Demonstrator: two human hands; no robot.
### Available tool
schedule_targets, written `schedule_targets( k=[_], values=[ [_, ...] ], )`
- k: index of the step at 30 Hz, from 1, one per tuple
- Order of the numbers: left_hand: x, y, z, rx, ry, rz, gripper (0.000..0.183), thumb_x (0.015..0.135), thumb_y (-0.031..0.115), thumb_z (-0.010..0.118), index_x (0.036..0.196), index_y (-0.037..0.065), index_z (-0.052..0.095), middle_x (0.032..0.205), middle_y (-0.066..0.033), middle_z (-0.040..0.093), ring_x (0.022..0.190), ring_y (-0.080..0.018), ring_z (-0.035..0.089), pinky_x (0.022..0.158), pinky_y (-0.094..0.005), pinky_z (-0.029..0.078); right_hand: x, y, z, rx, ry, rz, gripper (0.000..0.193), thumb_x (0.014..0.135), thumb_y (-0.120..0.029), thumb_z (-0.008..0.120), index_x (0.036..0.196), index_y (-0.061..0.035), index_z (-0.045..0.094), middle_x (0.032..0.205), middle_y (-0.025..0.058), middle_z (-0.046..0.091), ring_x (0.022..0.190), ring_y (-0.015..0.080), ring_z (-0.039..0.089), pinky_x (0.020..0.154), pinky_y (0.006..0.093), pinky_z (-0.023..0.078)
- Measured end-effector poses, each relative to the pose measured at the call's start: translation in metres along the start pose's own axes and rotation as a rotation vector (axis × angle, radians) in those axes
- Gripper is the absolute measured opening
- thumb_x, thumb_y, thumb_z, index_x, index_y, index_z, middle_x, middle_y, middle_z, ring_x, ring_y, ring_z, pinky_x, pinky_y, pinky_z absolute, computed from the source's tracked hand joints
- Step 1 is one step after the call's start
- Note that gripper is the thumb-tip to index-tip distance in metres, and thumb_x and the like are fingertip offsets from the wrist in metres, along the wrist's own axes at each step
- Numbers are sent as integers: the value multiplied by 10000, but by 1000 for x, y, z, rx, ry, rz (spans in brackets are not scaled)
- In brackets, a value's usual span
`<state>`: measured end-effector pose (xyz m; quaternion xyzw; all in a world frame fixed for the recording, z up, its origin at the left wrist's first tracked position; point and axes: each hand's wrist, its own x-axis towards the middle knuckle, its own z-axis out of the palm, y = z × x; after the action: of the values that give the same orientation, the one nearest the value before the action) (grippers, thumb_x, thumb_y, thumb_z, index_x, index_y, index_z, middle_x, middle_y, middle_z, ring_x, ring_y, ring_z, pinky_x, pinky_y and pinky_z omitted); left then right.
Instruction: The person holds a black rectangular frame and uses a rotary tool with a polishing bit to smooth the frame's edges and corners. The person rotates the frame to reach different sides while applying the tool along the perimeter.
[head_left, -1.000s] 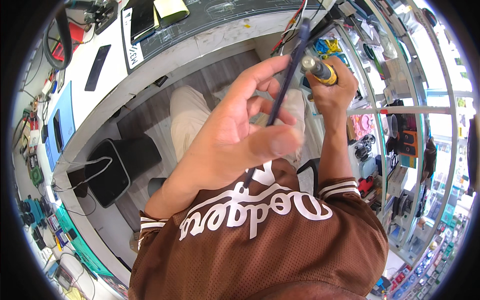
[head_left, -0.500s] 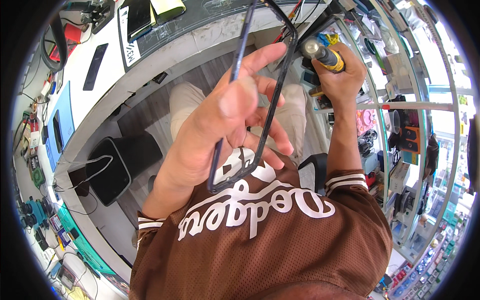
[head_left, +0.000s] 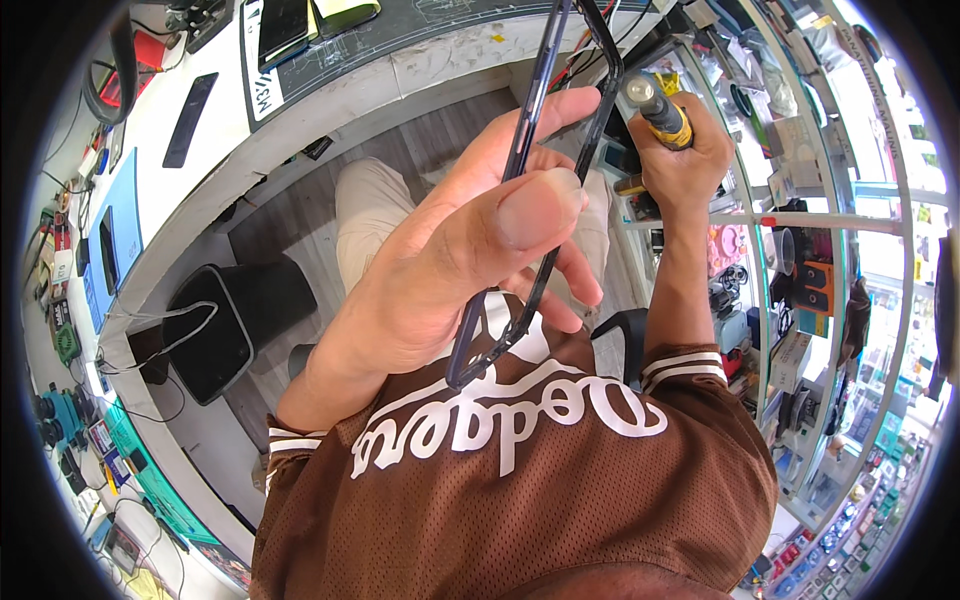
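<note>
Directly before you, your left hand [head_left: 430, 265] holds a thin, dark, hollow rectangular frame [head_left: 524, 135], thumb in front, fingers behind. Its long axis slants away and rightward. Just right of its far half, apart from it, your right hand [head_left: 690, 165] is wrapped around a yellow-and-black tool [head_left: 663, 118]. Farther, upper left, lies the desk [head_left: 225, 112].

A wide head-worn fisheye faces steeply downward from close above the hands [head_left: 440, 265].
</note>
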<state>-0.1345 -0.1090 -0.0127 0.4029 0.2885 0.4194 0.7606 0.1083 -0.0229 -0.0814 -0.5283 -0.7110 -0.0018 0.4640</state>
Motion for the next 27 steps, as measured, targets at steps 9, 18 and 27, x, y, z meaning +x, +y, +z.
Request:
schedule_targets(
  k=[9, 18, 27],
  values=[
    [-2, -4, 1, -22, 9, -1, 1220, 773, 812, 634, 1587, -18, 265, 1188, -121, 466, 849, -242, 701, 673, -349, 634, -2, -1, 4, -6, -6, 29, 212, 716, -161, 863, 818, -62, 706, 687, 54, 666, 603, 174, 625, 608, 288, 498],
    [-3, -4, 3, -13, 19, -6, 1218, 781, 823, 612, 1586, -22, 262, 1193, -124, 464, 848, -242, 697, 667, -352, 631, -4, -4, 4, 20, 4, 53, 214, 705, -156, 867, 816, -65, 709, 689, 61, 667, 606, 180, 632, 608, 294, 500],
    [-2, -1, -1, -5, -35, -44, 1216, 817, 857, 520, 1585, -41, 232, 1191, -137, 467, 840, -267, 700, 641, -368, 636, -1, -5, 7, 61, 4, 29, 221, 696, -117, 870, 812, -54, 693, 704, 78, 664, 618, 206, 637, 616, 303, 502]
  ],
)
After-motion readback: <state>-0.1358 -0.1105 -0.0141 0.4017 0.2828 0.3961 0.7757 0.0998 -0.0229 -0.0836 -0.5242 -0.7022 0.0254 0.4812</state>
